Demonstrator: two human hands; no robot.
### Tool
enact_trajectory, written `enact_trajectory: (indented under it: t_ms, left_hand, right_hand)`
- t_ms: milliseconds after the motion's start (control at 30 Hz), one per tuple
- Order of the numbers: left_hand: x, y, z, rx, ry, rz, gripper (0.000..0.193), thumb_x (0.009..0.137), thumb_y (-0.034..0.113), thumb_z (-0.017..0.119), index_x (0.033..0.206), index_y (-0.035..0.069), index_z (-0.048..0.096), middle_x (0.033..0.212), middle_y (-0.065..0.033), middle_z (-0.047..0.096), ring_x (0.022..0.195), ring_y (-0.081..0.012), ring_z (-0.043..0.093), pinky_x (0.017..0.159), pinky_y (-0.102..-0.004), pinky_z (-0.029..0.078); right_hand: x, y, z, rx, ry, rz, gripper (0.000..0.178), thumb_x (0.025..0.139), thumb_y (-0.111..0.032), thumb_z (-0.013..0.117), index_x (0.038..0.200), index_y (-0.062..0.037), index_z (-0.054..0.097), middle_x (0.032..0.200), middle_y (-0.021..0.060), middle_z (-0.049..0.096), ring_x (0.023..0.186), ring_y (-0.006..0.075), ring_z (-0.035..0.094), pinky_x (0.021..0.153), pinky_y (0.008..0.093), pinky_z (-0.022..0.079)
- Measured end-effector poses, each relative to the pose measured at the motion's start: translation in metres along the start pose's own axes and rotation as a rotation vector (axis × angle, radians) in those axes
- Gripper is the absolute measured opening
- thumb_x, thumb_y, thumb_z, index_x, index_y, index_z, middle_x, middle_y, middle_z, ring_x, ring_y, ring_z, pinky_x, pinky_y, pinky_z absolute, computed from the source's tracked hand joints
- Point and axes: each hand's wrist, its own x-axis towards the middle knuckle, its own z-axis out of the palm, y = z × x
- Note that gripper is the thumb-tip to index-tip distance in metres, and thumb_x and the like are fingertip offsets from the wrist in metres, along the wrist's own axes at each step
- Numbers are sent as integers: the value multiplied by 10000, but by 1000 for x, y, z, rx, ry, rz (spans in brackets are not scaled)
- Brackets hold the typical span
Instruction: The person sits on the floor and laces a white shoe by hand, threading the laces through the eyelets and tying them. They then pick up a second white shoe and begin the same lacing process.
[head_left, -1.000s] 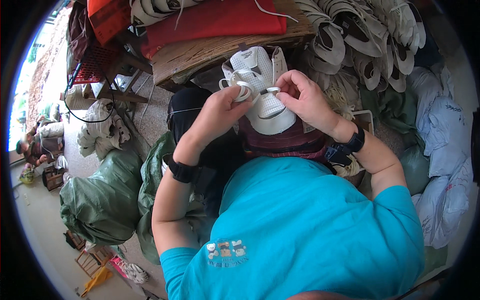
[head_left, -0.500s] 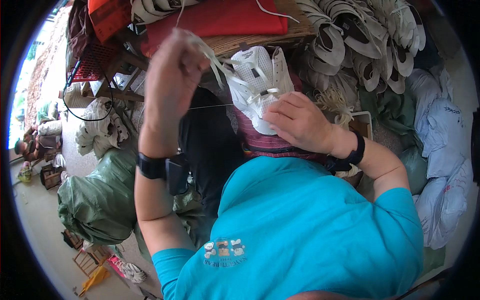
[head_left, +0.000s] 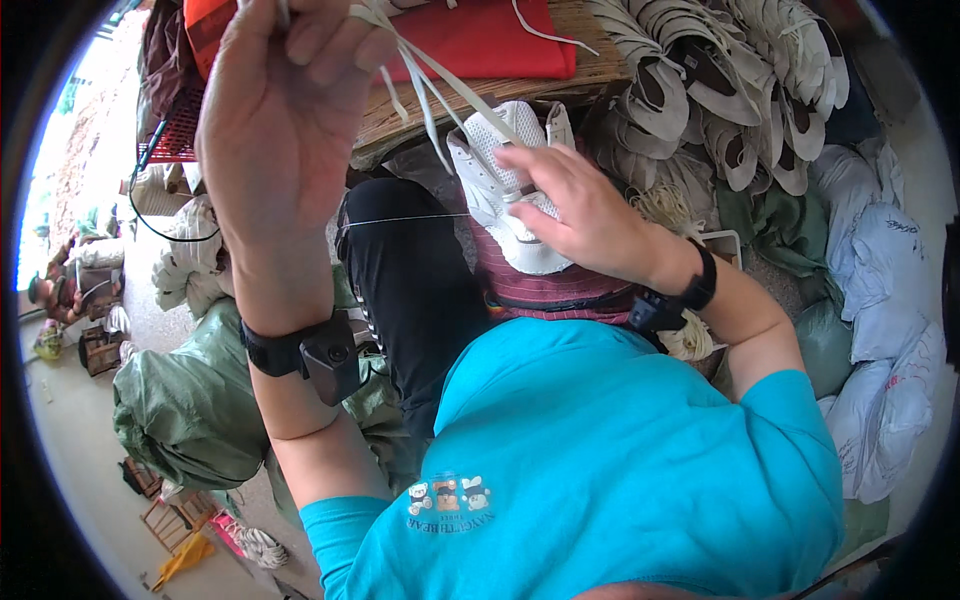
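A white shoe upper (head_left: 545, 258) with a perforated tongue rests on maroon striped cloth over my lap, its toe toward me. My left hand (head_left: 285, 130) is raised at the upper left, fingers closed on a white shoelace (head_left: 455, 88). Several strands hang from that hand, and one runs taut down to the shoe. Over the tongue and eyelets lies my right hand (head_left: 595, 215), its thumb and forefinger spread apart and its fingertips beside the lace. The far fingers of this hand are partly hidden. A thin thread (head_left: 405, 218) stretches from the shoe across my black-trousered knee.
Beyond the shoe is a wooden table (head_left: 590, 45) bearing red material (head_left: 490, 45). Stacked shoe uppers (head_left: 715, 80) hang over at the far right. White sacks (head_left: 885, 270) line the right side; a green sack (head_left: 190, 400) and bundled white material (head_left: 185, 255) stand on the left.
My left hand has moved up and left, drawing the lace out longer and straighter. My right hand has shifted from the shoe's toe side up over the tongue, its fingers now spread.
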Motion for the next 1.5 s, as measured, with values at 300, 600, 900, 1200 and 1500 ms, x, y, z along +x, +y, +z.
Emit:
enact_trajectory:
  t_ms: [300, 600, 900, 1200, 1500]
  left_hand:
    - [-83, 34, -105, -267, 519, 10, 454, 1028, 70, 459, 1432, -107, 351, 820, 3, 411, 677, -92, 359, 643, -248, 350]
    - [-254, 63, -246, -340, 1149, -38, 281, 1021, -7, 440, 1280, -66, 530, 742, -17, 427, 601, -116, 369, 609, -258, 347]
    - [-362, 122, -313, 111, 1319, 155, 195, 1019, 51, 479, 1172, -31, 568, 778, -32, 535, 622, -154, 467, 615, -278, 443]
    - [-133, -41, -62, 996, 726, -247, 307, 1059, 243, 492, 1190, 33, 673, 984, -8, 666, 691, -33, 493, 610, -185, 409]
    - [-107, -142, -28, 657, 406, -640, 348, 1074, 318, 454, 969, 48, 646, 756, 30, 590, 602, -35, 471, 554, -186, 382]
  right_hand:
    - [66, 47, -70, 1173, 98, 395, 277, 999, -150, 572, 1201, 40, 589, 665, -41, 498, 603, 59, 516, 651, 211, 476]
    - [-19, 159, -200, 1261, 635, 947, 229, 994, -26, 507, 1215, 28, 540, 619, -32, 339, 480, 79, 311, 443, 229, 273]
    - [-215, 282, -347, 605, 1303, 1197, 196, 945, -69, 474, 1071, -58, 623, 687, 12, 455, 520, 94, 387, 430, 262, 285]
    - [-55, 112, -110, 519, 352, 858, 409, 950, -95, 539, 1344, 9, 498, 950, 46, 699, 577, 40, 501, 512, 162, 401]
    - [-12, 47, -33, 226, -6, 384, 61, 966, -73, 558, 1002, -34, 588, 764, 3, 633, 661, 59, 589, 606, 243, 479]
